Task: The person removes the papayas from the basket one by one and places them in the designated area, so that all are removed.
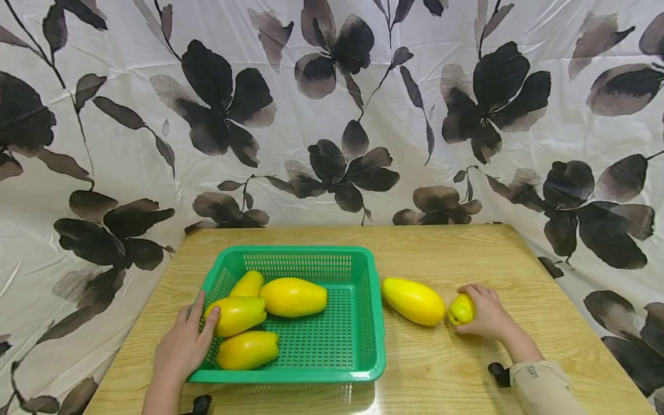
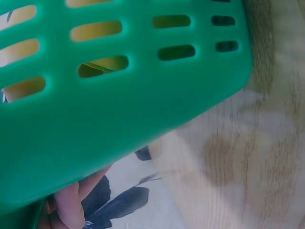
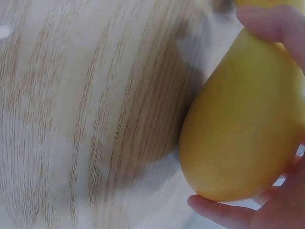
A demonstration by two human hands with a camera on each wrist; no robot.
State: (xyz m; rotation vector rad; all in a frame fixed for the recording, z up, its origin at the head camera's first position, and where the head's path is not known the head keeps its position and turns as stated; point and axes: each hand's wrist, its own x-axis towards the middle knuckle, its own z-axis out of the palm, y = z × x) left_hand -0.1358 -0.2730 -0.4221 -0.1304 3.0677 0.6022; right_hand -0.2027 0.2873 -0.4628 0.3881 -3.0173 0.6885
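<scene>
A green plastic basket (image 1: pixel 285 376) stands on the table with several yellow papayas (image 1: pixel 294 297) inside, toward its left half. My left hand (image 1: pixel 183 346) grips the basket's left rim, thumb over the inner side near a papaya (image 1: pixel 238 316) and fingers along the outside. Some fingertips (image 2: pixel 71 207) show below the rim in the left wrist view. To the right of the basket, my right hand (image 1: pixel 487 311) holds a yellow-green papaya (image 3: pixel 243 119) at the table, thumb on one side and fingers around the other. Another papaya (image 1: pixel 413 301) lies between the basket and this hand.
The light wooden table (image 1: pixel 430 369) carries everything. Behind it and at both sides hangs a white cloth (image 1: pixel 332 115) with dark flowers. Black straps with small mounts (image 1: pixel 499 374) sit at the wrists.
</scene>
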